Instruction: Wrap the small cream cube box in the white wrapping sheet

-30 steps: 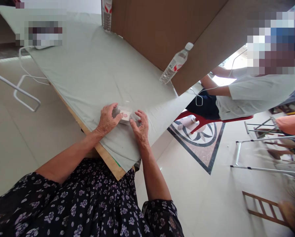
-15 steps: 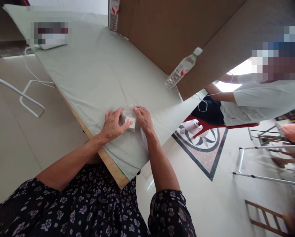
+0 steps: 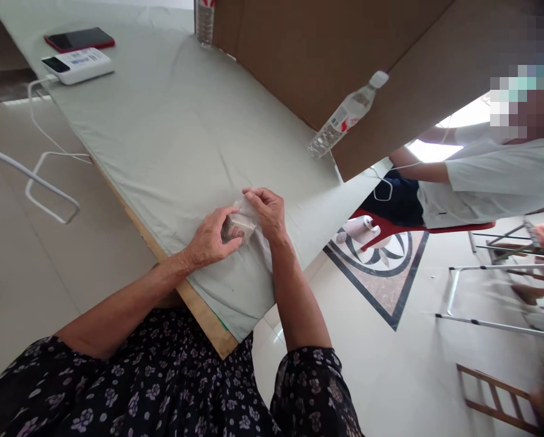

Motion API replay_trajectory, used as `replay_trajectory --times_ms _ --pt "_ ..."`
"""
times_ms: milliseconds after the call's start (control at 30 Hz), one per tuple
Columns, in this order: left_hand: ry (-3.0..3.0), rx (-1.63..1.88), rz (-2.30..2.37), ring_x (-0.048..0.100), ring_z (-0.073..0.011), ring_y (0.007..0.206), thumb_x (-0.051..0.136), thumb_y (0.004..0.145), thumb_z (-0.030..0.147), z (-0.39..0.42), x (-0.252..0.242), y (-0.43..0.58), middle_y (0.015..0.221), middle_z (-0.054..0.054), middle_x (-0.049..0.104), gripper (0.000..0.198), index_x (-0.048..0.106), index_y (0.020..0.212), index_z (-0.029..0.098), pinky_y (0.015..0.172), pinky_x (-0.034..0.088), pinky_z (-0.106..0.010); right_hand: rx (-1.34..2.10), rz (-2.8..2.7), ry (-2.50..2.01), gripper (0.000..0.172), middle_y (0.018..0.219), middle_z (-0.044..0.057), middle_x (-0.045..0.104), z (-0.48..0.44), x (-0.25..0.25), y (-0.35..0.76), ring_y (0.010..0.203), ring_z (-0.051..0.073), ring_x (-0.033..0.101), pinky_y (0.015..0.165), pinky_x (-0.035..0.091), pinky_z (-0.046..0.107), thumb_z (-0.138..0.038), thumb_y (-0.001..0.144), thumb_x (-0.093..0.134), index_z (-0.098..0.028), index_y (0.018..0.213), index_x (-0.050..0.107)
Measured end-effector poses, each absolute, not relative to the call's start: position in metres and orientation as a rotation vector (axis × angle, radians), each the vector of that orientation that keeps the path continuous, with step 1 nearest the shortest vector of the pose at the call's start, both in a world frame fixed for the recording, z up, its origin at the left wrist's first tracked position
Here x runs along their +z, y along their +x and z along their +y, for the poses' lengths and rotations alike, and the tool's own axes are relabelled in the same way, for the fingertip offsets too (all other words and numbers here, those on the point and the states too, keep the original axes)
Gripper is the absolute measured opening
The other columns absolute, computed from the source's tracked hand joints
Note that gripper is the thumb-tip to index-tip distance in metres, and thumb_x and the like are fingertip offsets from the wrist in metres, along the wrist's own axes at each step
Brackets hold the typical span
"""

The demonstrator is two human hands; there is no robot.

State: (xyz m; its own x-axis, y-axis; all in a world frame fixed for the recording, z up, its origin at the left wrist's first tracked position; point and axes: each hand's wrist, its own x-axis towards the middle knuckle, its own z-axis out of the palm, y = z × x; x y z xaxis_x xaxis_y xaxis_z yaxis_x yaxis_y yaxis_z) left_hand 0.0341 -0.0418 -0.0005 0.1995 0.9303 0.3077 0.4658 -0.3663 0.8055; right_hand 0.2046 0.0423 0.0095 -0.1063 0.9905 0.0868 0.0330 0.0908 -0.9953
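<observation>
A small pale box with a reddish mark (image 3: 239, 231), inside a clear plastic bag (image 3: 263, 244), rests near the front corner of the cloth-covered table (image 3: 181, 127). My left hand (image 3: 212, 235) curls round the box's left side, thumb in front and fingers behind. With thumb and fingertips together, my right hand (image 3: 268, 211) pinches the bag's film just beyond the box. Part of the bag is hidden under my right wrist.
A clear water bottle (image 3: 347, 115) stands against a big brown cardboard panel (image 3: 290, 54); another bottle (image 3: 204, 24) is farther back. At the far left lie a phone (image 3: 79, 39) and a white power bank (image 3: 78, 65) with its cable. A person in white (image 3: 495, 176) sits to the right.
My right hand has closed on the bag's film and risen slightly. The box has tilted within my left hand's grip. The view has shifted a little.
</observation>
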Motion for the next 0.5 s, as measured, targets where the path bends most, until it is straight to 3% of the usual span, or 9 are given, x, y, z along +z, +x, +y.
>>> replay_trajectory --times_ms 133,333,500 --pt "1.868 1.143 1.229 0.062 -0.0300 0.128 0.073 0.079 0.034 -0.041 -0.001 0.033 0.144 -0.016 0.060 0.079 0.044 0.150 0.018 0.112 0.049 -0.046 1.136 -1.431 -1.064 0.033 0.090 0.001 0.073 0.058 0.029 0.199 0.081 0.015 0.061 0.075 0.050 0.030 -0.054 0.082 0.077 -0.022 0.080 0.072" --pt "1.723 1.056 1.199 0.061 -0.0324 0.131 0.073 0.082 0.048 -0.041 0.009 0.030 0.143 -0.015 0.062 0.070 0.055 0.143 0.020 0.113 0.049 -0.048 1.118 -1.439 -1.060 0.031 0.078 -0.002 0.064 0.076 0.051 0.189 0.070 0.011 0.054 0.064 0.045 0.025 -0.053 0.087 0.074 -0.022 0.084 0.073" --pt "1.478 1.044 1.145 0.062 -0.0350 0.130 0.072 0.081 0.054 -0.035 0.009 0.029 0.141 -0.018 0.065 0.075 0.057 0.143 0.014 0.112 0.049 -0.050 1.018 -1.434 -1.091 0.037 0.087 -0.001 0.065 0.083 0.046 0.193 0.080 0.013 0.060 0.073 0.049 0.028 -0.058 0.091 0.067 -0.022 0.086 0.067"
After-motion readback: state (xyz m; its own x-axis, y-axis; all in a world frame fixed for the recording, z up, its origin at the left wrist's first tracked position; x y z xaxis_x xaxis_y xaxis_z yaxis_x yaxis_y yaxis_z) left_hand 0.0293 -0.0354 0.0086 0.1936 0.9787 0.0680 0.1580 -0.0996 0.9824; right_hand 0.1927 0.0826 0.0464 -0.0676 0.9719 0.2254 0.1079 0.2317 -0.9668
